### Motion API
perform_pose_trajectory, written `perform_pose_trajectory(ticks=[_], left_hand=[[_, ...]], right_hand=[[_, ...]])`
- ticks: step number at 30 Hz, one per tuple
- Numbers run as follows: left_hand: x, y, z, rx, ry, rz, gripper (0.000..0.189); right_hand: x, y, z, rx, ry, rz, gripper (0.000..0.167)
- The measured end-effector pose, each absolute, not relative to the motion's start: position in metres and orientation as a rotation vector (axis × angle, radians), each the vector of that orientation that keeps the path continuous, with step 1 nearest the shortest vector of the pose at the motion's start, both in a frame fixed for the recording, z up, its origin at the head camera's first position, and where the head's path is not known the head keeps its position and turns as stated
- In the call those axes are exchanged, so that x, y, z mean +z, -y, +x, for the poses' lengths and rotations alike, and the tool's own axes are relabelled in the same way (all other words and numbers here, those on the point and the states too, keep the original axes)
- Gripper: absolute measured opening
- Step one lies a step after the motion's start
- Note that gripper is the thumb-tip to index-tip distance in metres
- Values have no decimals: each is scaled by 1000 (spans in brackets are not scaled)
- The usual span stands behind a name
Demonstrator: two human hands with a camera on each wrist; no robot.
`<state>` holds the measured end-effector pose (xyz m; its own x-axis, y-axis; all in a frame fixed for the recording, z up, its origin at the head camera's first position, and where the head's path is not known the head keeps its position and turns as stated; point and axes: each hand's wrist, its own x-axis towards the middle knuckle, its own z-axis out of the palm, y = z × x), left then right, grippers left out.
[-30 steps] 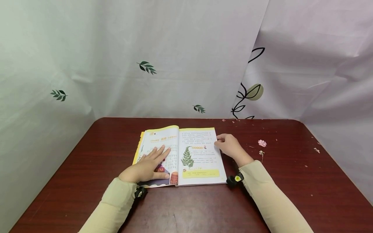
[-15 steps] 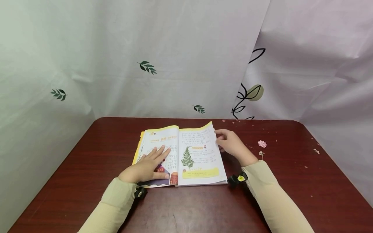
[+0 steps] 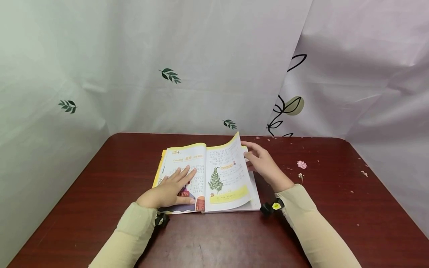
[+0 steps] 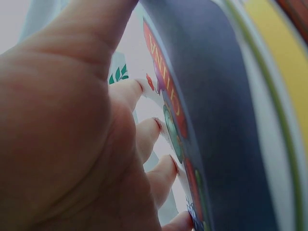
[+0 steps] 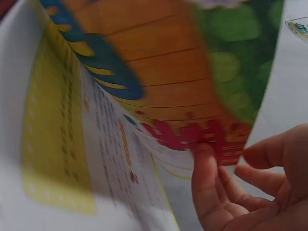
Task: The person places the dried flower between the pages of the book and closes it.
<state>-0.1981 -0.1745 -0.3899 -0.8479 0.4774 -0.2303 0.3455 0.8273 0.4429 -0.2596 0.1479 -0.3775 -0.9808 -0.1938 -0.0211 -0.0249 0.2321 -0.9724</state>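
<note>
An open book [image 3: 192, 160] lies on the table, its left page bearing a picture with "CHINA" [image 4: 166, 79] on it. My left hand [image 3: 169, 191] rests on that page with fingers spread. At the book's right side, a page [image 3: 222, 175] with a green leaf drawing bends upward, its far corner raised highest. My right hand [image 3: 264, 163] holds this page at its right edge. In the right wrist view, one fingertip [image 5: 204, 156] is on the page's colourful underside [image 5: 163, 72]. Another digit meets the edge, its tip partly hidden.
The dark red table [image 3: 110, 178] extends around the book. To the right lie a pink flower [image 3: 302, 164], a small pale sprig [image 3: 301, 176] and scattered petals. A white curtain [image 3: 201, 56] with leaf prints hangs behind.
The right page has come up from lying nearly flat and now curves leftward, baring the page beneath. My right hand has moved slightly up and left with it. The left hand stays put.
</note>
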Motion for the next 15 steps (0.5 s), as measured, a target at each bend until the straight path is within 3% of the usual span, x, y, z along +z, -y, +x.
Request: perform_pose_trajectory(ticks=[8,15], left_hand=[[-390,174,-199,549,-2680,618,100],[-389,174,-198,550,-2681,619,100]], right_hand=[[-385,-134,-253,-2050,-2039,-218,44],[-390,-118,-242,-2038,-1919,-390,49]])
